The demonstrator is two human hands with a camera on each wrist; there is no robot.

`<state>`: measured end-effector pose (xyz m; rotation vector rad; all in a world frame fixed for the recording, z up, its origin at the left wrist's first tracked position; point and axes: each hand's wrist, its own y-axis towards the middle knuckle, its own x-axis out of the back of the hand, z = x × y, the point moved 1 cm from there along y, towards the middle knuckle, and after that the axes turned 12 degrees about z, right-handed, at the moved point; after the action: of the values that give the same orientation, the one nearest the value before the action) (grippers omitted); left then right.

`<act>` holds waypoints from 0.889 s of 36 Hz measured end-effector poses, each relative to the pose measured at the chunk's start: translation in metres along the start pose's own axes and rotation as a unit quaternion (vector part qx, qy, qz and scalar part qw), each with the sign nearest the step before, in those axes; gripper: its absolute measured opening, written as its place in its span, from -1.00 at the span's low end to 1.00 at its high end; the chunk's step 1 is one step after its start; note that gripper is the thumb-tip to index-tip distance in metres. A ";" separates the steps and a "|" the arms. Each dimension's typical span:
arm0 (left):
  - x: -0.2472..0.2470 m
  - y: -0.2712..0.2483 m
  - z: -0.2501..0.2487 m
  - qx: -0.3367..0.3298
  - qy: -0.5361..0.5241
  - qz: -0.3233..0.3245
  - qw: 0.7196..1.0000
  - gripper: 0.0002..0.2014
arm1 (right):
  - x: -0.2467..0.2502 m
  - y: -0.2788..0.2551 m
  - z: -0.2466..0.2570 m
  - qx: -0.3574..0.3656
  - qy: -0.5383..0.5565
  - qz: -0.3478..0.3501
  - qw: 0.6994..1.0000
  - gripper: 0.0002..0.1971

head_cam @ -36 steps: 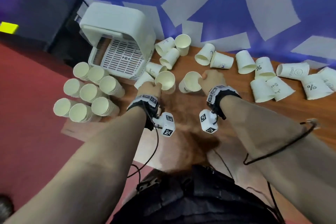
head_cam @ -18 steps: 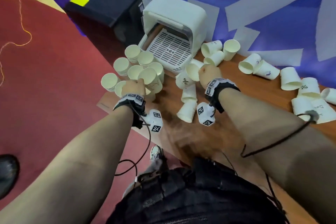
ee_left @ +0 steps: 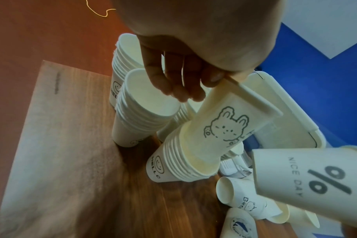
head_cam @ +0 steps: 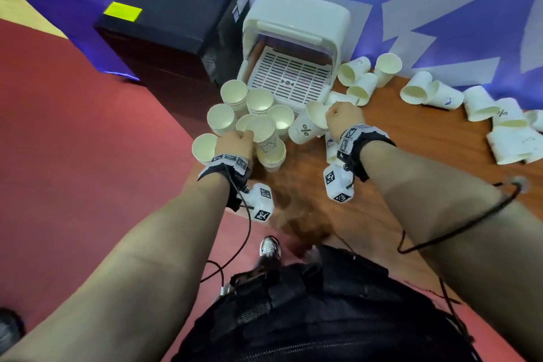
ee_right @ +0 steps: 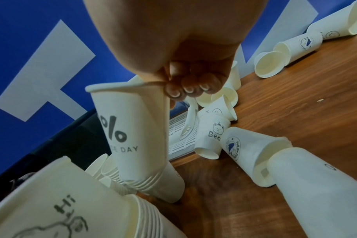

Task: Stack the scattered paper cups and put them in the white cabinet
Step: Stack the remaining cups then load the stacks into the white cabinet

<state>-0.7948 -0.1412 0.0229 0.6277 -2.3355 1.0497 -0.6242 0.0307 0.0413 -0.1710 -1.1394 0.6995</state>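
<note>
Pinching the rim of a rabbit-print cup (ee_left: 230,127), the left hand (head_cam: 235,142) has its base nested in a stack (ee_left: 185,162) below its fingers. Beside it, the right hand (head_cam: 345,119) pinches a percent-sign cup (ee_right: 130,128) by the rim. Beyond both stands the white cabinet (head_cam: 296,38), open.

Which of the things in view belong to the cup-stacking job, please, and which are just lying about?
Job:
- rabbit cup, pinched by left hand
- % cup, pinched by right hand
- stacks
- loose cups
- white cabinet

Lying about:
- black box
</note>
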 end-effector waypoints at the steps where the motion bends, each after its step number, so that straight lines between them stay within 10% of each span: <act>1: 0.001 0.000 0.000 -0.010 0.008 0.001 1.000 -0.62 | 0.000 0.001 0.002 0.000 0.005 0.000 1.000 -0.75; 32: 0.008 0.049 -0.011 0.015 0.058 0.000 0.998 -0.61 | -0.003 0.063 0.036 0.054 0.016 0.059 0.997 -0.72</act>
<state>-0.8271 -0.1050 0.0079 0.5623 -2.2229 1.0926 -0.6831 0.0698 0.0255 -0.1590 -1.0636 0.8582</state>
